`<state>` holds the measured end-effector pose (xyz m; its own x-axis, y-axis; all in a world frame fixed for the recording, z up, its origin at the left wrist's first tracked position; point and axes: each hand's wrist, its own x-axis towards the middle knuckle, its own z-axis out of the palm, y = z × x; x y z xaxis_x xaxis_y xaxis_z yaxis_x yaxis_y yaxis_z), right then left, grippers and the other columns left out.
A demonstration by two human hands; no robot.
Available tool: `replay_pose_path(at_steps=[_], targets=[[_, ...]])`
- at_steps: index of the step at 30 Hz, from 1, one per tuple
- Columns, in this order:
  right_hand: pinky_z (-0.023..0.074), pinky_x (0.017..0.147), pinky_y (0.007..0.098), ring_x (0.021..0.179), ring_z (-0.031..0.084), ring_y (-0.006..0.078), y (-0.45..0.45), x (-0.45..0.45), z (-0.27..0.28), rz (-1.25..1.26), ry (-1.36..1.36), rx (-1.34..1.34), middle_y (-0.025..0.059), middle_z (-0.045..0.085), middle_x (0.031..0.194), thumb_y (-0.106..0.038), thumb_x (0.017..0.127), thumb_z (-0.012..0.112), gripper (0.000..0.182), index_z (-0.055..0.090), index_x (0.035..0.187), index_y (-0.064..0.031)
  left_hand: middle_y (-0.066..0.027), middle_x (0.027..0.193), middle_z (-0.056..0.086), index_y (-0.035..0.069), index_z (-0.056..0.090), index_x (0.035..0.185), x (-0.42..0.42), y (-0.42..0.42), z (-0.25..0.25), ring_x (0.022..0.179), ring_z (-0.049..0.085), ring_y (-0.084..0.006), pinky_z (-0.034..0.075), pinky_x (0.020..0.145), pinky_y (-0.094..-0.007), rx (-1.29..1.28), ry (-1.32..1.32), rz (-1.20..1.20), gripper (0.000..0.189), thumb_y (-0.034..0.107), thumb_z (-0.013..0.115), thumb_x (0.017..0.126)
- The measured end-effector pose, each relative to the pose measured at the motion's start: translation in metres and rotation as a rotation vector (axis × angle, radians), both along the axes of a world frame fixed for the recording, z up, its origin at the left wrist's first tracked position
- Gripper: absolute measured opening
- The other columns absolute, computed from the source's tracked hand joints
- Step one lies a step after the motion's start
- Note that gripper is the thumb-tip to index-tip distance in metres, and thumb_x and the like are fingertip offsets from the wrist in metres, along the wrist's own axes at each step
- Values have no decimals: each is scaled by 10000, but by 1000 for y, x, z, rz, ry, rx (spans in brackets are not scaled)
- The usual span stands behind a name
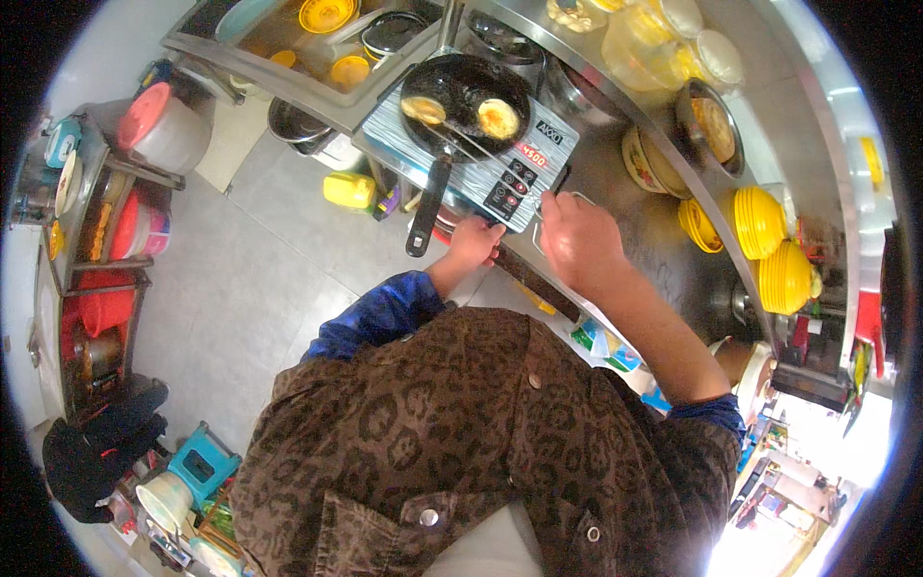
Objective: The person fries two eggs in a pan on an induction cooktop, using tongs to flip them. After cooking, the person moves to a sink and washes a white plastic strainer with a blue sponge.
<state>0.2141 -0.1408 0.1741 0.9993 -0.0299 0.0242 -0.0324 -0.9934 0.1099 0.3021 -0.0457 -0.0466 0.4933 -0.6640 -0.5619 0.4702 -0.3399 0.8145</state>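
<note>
My right hand (580, 234) is closed around the looped handles of thin metal wire tongs (472, 146). The tips of the tongs reach into a black frying pan (465, 79) and meet a tilted, browned egg-like piece (424, 110) on its left side. A second round fried piece, probably an egg (498, 118), lies flat on the right of the pan. Under the pan is an AKKO induction cooker (551, 155) with a lit red display. My left hand (472, 243) is at the cooker's front edge, fingers curled; whether it grips the edge is unclear. The pan's handle (430, 205) points towards me, untouched.
A metal sink (288, 83) adjoins the cooker on the left. Stacked yellow bowls (757, 223) and a metal bowl (710, 130) stand on the right-hand shelf. A yellow jug (350, 189) is on the floor; a storage rack (108, 281) stands far left.
</note>
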Motion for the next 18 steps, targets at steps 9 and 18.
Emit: replay_pose_path(at_steps=[9,18], targets=[[493,649,389,750,593,287,-12,-4,-10,-3,-115,89,118,552,802,-136,714,618,203,517,861,-38,-76,685,630,14,569,764,-7,1,-9,551,597,-145,507,457,-289,-62,-2,87,308,292,636,876],[465,571,393,617,566,269,-12,-51,13,-215,-216,419,108,551,731,-148,742,647,321,583,1031,-22,-63,654,598,27,549,742,-11,-1,-16,528,571,-147,460,460,-273,-109,38,136,283,252,609,903]])
